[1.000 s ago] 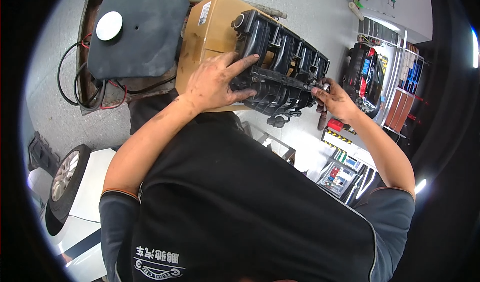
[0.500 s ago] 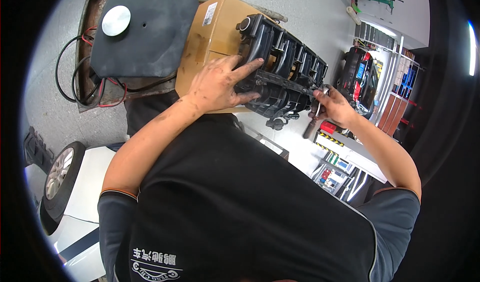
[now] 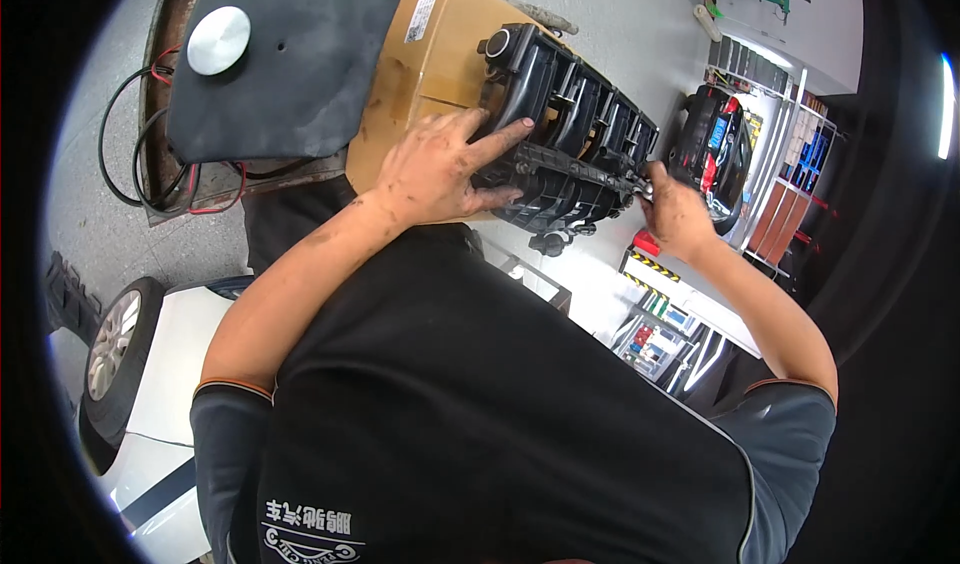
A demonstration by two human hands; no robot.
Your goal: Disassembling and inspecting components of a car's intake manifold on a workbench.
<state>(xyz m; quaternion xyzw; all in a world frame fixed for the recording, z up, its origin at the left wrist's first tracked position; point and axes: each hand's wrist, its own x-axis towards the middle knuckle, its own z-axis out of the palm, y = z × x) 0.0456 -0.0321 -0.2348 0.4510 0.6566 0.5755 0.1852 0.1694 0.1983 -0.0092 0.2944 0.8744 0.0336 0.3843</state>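
Observation:
A black plastic intake manifold with curved runners rests tilted on a brown cardboard box. My left hand grips its near left end, thumb on the lower side and index finger stretched across the top. At the manifold's right end my right hand is closed around a ratchet wrench. Only a little of the tool's metal shows; its handle is hidden by the hand. Just where the tool meets the manifold is too small to tell.
Left of the box, a dark square pad with a round silver disc lies over a worn metal tray. Black and red cables hang beside it. A white car with a wheel stands lower left, a dark car farther right.
My right hand has turned and risen slightly at the manifold's right end; the wrench's dark handle, which hung below the fingers, no longer shows. My left hand keeps its hold.

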